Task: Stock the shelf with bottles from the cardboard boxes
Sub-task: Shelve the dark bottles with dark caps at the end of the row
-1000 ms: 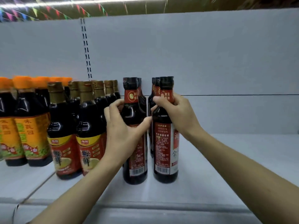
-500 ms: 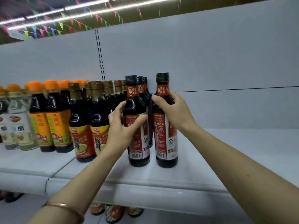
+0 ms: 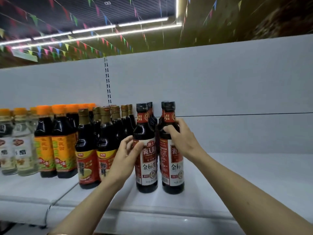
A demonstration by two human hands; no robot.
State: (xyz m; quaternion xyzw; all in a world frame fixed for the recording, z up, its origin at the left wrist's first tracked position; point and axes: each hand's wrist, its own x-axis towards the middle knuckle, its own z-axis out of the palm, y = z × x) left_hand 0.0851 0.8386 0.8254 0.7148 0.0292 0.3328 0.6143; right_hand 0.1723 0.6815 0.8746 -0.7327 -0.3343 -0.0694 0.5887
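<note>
A pale grey back panel (image 3: 220, 85) rose behind the shelving, with a slotted upright strip (image 3: 107, 82) running down it. Overhead, long fluorescent tube lights (image 3: 94, 29) glowed against a dark ceiling (image 3: 118, 7) strung with colourful triangular bunting (image 3: 66, 46).

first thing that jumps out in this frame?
Two dark black-capped bottles at the shelf's front edge: the left hand pinches the left black-capped bottle at its label, the right hand grips the right black-capped bottle at its shoulder. To their left stand rows of gold-capped bottles and orange-capped bottles; to their right the white shelf is bare. Coloured bunting hangs overhead.
</note>
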